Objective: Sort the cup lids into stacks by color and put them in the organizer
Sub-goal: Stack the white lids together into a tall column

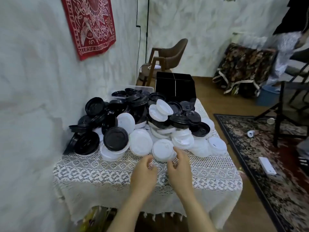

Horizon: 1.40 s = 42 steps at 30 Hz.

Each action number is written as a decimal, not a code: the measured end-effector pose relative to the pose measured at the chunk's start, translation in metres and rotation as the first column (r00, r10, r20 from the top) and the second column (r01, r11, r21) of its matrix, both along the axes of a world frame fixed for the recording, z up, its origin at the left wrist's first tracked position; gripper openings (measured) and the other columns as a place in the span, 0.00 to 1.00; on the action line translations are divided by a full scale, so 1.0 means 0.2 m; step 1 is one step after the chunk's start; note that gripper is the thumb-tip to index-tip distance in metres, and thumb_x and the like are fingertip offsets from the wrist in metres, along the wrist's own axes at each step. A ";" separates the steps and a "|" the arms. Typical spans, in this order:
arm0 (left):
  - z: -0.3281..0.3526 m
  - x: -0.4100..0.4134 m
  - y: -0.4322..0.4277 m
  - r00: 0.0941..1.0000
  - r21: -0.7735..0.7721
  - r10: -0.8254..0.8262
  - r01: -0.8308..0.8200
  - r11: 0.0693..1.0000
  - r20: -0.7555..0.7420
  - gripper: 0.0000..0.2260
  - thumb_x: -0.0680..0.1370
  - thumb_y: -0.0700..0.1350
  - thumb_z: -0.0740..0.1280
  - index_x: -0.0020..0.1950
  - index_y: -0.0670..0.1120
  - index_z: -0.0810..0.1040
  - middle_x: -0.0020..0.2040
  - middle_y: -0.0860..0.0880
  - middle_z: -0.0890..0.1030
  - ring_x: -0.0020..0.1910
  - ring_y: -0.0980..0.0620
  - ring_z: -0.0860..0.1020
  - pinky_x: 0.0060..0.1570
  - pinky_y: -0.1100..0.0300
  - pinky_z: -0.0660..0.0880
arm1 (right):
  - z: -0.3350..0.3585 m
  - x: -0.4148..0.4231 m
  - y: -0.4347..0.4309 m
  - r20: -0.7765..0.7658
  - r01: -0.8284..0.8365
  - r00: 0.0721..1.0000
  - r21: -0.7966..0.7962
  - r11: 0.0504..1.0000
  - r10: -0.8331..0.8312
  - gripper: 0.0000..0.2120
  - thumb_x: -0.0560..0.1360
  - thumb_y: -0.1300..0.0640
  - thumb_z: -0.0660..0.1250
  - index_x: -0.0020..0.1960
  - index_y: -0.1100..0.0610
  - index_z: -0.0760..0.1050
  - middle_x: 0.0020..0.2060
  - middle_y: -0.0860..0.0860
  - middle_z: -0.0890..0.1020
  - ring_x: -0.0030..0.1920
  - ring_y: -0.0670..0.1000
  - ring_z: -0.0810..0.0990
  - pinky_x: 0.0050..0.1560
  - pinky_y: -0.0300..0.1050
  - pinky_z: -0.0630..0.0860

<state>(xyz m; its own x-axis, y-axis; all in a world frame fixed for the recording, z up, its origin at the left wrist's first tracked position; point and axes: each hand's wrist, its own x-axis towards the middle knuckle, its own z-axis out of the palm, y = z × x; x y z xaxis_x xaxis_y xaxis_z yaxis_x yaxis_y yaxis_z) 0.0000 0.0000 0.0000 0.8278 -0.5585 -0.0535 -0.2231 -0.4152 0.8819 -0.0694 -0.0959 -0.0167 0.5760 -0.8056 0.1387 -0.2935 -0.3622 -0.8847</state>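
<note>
**A:** Start low in the frame. Your left hand (144, 166) is loosely curled with its fingertips just short of the white lid (163, 149) at the near edge of the pile; as far as I can tell it holds nothing. Your right hand (179, 162) has thumb and fingers closed on that lid's right rim.

**B:** So which step am I on?

**A:** By my reading, the very first: pulling one white lid free to begin a white stack. Nothing looks sorted yet. Black and white lids (138, 121) lie mixed in a heap across the middle of the lace tablecloth (100, 169).

**B:** And next?

**A:** Lift it clear without dragging its neighbours, set it on the bare cloth near you, then nest more white ones on it. The black organizer (175, 86) stands behind the heap, upper centre, apparently empty.

**B:** Any writing?

**A:** Only on the red cloth (90, 25) hung upper left; its border lettering is too blurred to read reliably.
</note>
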 end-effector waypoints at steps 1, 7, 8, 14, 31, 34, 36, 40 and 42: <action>-0.02 -0.02 -0.03 0.999 0.030 -0.012 0.010 1.000 0.048 0.16 0.80 0.43 0.63 0.69 0.50 0.71 0.64 0.54 0.75 0.58 0.57 0.72 0.57 0.61 0.70 | -0.02 0.01 -0.01 0.017 0.019 1.000 -0.021 1.000 -0.018 0.22 0.78 0.61 0.64 0.71 0.53 0.67 0.66 0.46 0.71 0.66 0.45 0.69 0.67 0.51 0.70; -0.10 -0.04 -0.14 0.953 0.230 -0.043 -0.028 0.973 0.299 0.27 0.80 0.52 0.62 0.77 0.53 0.57 0.76 0.56 0.61 0.75 0.53 0.58 0.75 0.52 0.51 | -0.08 0.02 -0.08 -0.006 0.033 0.999 -0.006 0.999 -0.033 0.25 0.77 0.60 0.65 0.73 0.48 0.67 0.65 0.42 0.73 0.66 0.45 0.71 0.67 0.51 0.70; -0.09 -0.04 -0.14 0.953 0.241 -0.045 -0.031 0.970 0.300 0.28 0.80 0.53 0.62 0.77 0.53 0.55 0.76 0.57 0.59 0.75 0.54 0.56 0.76 0.53 0.50 | -0.08 0.02 -0.08 -0.016 0.030 0.999 -0.009 1.000 -0.030 0.25 0.77 0.60 0.64 0.73 0.47 0.67 0.64 0.42 0.74 0.64 0.45 0.72 0.65 0.52 0.72; -0.10 -0.03 -0.14 0.955 0.163 -0.051 0.003 0.987 0.291 0.31 0.78 0.58 0.64 0.77 0.54 0.55 0.77 0.57 0.57 0.75 0.53 0.54 0.75 0.50 0.52 | -0.08 -0.01 -0.10 0.039 0.065 0.997 -0.001 0.998 -0.065 0.18 0.78 0.60 0.64 0.67 0.51 0.75 0.61 0.42 0.78 0.63 0.44 0.74 0.64 0.51 0.73; -0.03 0.14 0.06 0.929 0.232 -0.286 0.232 0.945 0.236 0.29 0.70 0.63 0.70 0.67 0.59 0.64 0.59 0.68 0.61 0.57 0.65 0.64 0.48 0.70 0.63 | 0.01 -0.07 -0.12 0.035 0.115 0.993 -0.089 0.989 -0.112 0.08 0.76 0.55 0.67 0.41 0.47 0.81 0.33 0.42 0.83 0.37 0.42 0.80 0.40 0.48 0.77; -0.02 0.17 0.11 0.909 0.304 -0.353 0.280 0.911 0.219 0.29 0.70 0.61 0.72 0.67 0.61 0.63 0.58 0.71 0.60 0.60 0.64 0.63 0.54 0.67 0.62 | -0.01 -0.04 -0.15 -0.087 0.078 0.992 -0.186 0.979 -0.095 0.11 0.76 0.56 0.69 0.57 0.50 0.80 0.52 0.41 0.81 0.54 0.41 0.77 0.55 0.40 0.72; -0.02 0.18 0.11 0.901 0.320 -0.368 0.288 0.903 0.229 0.30 0.71 0.58 0.72 0.68 0.61 0.61 0.60 0.70 0.59 0.63 0.64 0.61 0.58 0.68 0.60 | -0.02 0.00 -0.15 -0.184 0.014 0.981 -0.242 0.970 -0.060 0.20 0.75 0.52 0.70 0.66 0.51 0.74 0.61 0.43 0.76 0.63 0.43 0.71 0.61 0.36 0.63; -0.05 0.20 0.09 0.903 0.341 -0.370 0.285 0.896 0.218 0.34 0.73 0.55 0.70 0.74 0.60 0.57 0.69 0.64 0.60 0.69 0.61 0.58 0.71 0.58 0.60 | -0.03 0.08 -0.13 -0.240 -0.034 0.970 -0.242 0.970 -0.025 0.34 0.71 0.43 0.72 0.73 0.49 0.65 0.69 0.45 0.69 0.69 0.47 0.65 0.70 0.45 0.62; -0.07 0.20 0.09 0.911 0.327 -0.364 0.290 0.899 0.194 0.35 0.72 0.54 0.71 0.74 0.60 0.56 0.70 0.62 0.60 0.70 0.60 0.58 0.71 0.56 0.62 | -0.03 0.12 -0.12 -0.247 -0.027 0.969 -0.224 0.974 -0.030 0.36 0.71 0.42 0.72 0.74 0.49 0.62 0.70 0.45 0.68 0.70 0.47 0.63 0.71 0.48 0.62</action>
<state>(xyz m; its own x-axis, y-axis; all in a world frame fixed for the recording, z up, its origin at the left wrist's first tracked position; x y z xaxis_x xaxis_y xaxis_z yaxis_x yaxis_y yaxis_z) 0.0393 0.0178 -0.0135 0.6082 -0.7905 -0.0721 -0.5821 -0.5059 0.6366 -0.0457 -0.1204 -0.0237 0.6138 -0.7711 0.1692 -0.4932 -0.5418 -0.6806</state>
